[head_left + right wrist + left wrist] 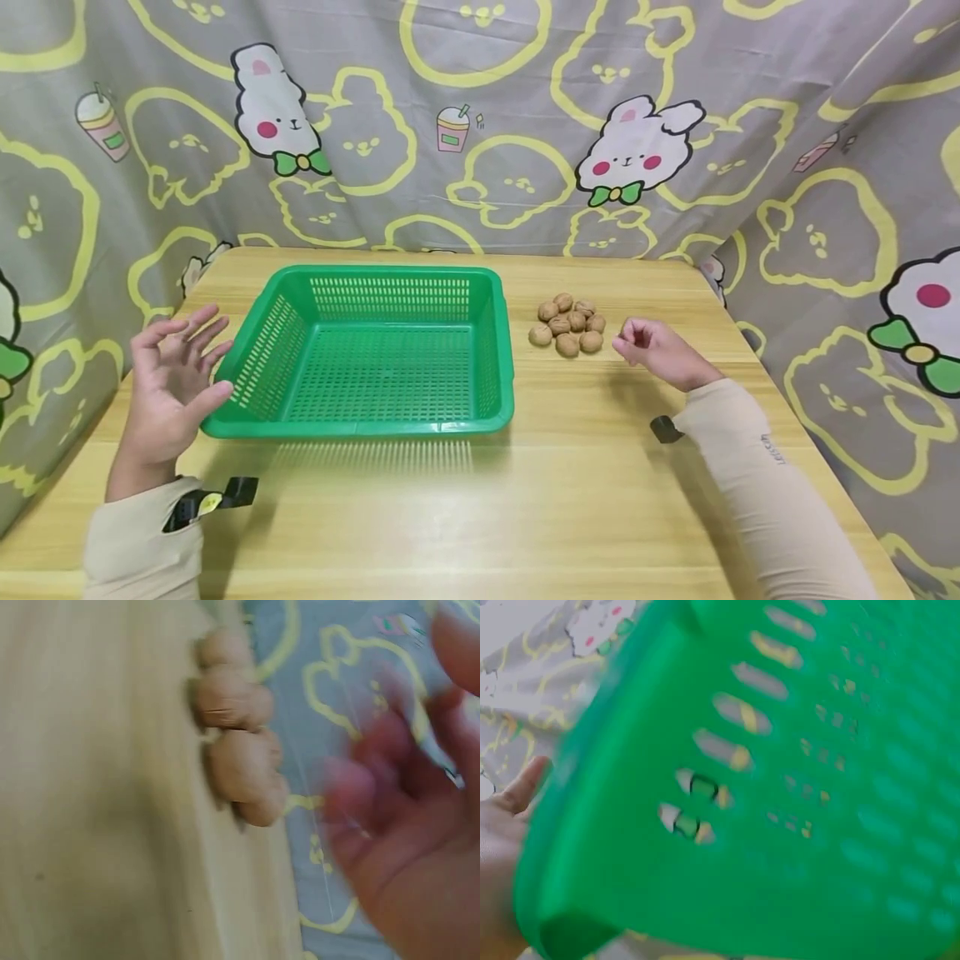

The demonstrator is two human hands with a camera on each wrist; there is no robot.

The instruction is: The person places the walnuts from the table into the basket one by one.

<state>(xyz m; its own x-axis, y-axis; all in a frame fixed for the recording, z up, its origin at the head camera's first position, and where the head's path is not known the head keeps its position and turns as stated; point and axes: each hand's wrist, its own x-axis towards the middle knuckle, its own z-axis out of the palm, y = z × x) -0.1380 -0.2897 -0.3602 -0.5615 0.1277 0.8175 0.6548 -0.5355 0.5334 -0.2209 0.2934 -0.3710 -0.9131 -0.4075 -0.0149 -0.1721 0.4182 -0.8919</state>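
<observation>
A green plastic basket (pixel 360 428) with slotted walls stands on the left half of the table, nothing inside it. By its left rim is my left hand (pixel 168 387), fingers spread and slightly bent, holding nothing; whether the thumb touches the rim I cannot tell. In the left wrist view the basket wall (pixel 630 802) covers most of that hand (pixel 506 847). Several brown walnuts (pixel 567 325) lie clustered right of the basket. Just right of them hovers my right hand (pixel 663 354), its fingers loosely curled with no walnut visible in them. The right wrist view shows the hand (pixel 412 817) blurred beside the walnuts (pixel 244 765).
The light wooden table (pixel 450 525) fills the space below both arms. A grey patterned curtain (pixel 517 108) hangs along the back and both sides. Each wrist bears a small black strap mount (pixel 213 500).
</observation>
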